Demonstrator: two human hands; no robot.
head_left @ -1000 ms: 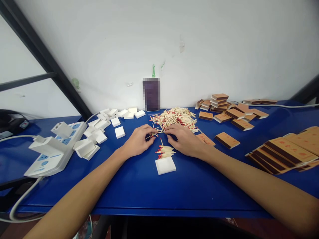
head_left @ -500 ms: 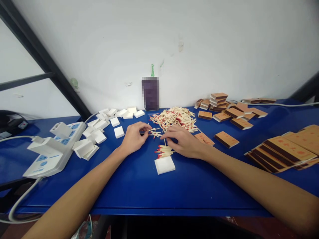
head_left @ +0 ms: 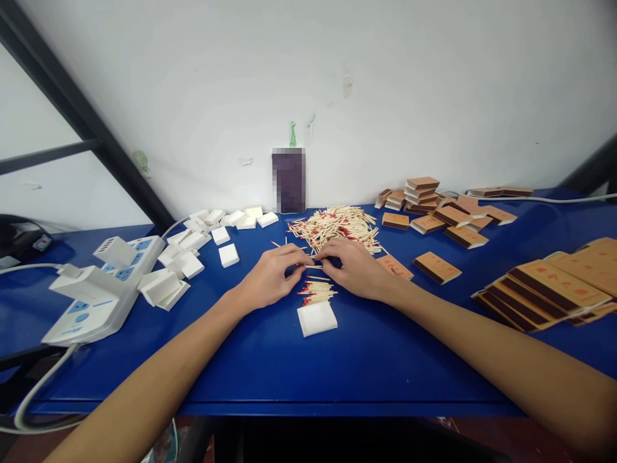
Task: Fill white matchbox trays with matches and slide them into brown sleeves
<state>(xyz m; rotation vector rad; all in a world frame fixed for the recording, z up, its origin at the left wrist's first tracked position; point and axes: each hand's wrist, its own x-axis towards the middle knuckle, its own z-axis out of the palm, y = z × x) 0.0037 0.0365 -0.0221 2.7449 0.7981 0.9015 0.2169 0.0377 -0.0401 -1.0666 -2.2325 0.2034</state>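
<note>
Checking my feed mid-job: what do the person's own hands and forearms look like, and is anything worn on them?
The left hand and right hand are ungloved. Both the left forearm and right forearm taper toward the wrist, with no sleeve, watch, bracelet or cable visible. No rings show, though some fingers are partly hidden.

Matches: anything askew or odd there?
Yes: the big far pile of matches is jumbled, heads pointing various ways, while the small bunch lies roughly aligned, heads left. Too small to tell breakage.

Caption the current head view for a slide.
Left hand and right hand, close together, beside a heap of matches.
</note>
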